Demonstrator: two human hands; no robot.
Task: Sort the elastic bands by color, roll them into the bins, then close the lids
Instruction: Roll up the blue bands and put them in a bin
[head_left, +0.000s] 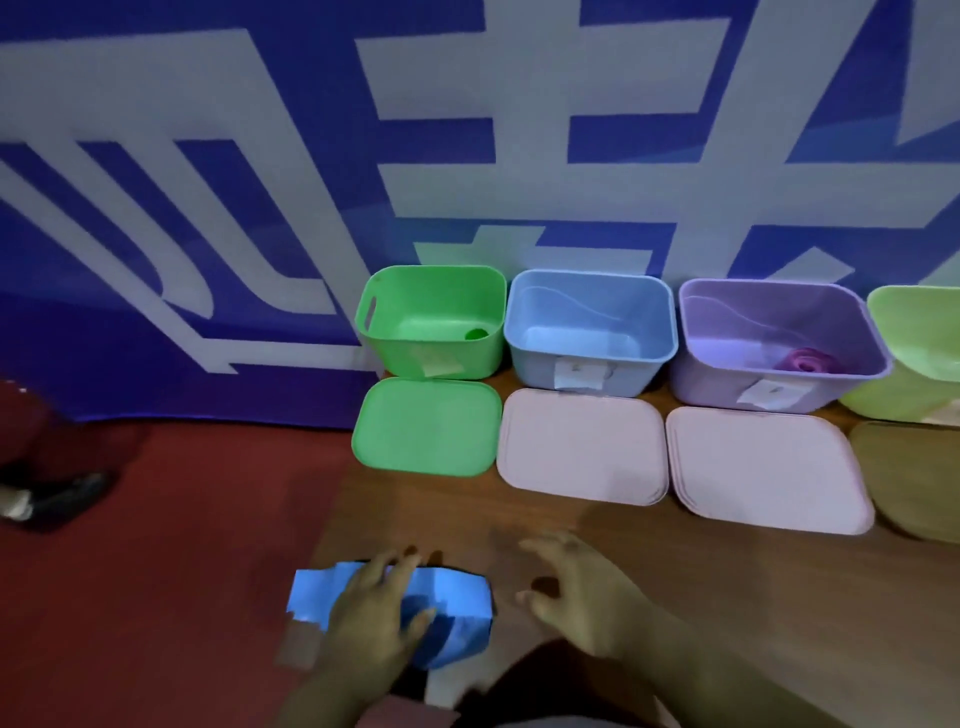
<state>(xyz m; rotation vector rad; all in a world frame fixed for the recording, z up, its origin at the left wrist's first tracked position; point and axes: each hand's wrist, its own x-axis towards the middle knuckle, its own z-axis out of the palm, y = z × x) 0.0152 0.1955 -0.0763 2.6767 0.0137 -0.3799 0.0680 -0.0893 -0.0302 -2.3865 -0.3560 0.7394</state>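
A blue elastic band (457, 597) lies crumpled at the table's near left corner. My left hand (371, 618) rests on it, fingers spread over the fabric and thumb pressing into it. My right hand (582, 592) hovers just to the right, fingers loosely spread, holding nothing. At the back stand a green bin (431, 322) with a green roll (475, 334) inside, a blue bin (589, 327) that looks empty, and a purple bin (779, 343) holding a pink-purple roll (805, 359). A green lid (426, 426) and two pink lids (582, 447) (769, 467) lie in front of them.
A yellow-green bin (919, 343) and a brownish lid (909, 478) sit at the far right edge. The wooden table (727, 597) ends at the left over red floor. A blue and white banner hangs behind. A person's shoe (57, 496) is on the floor at left.
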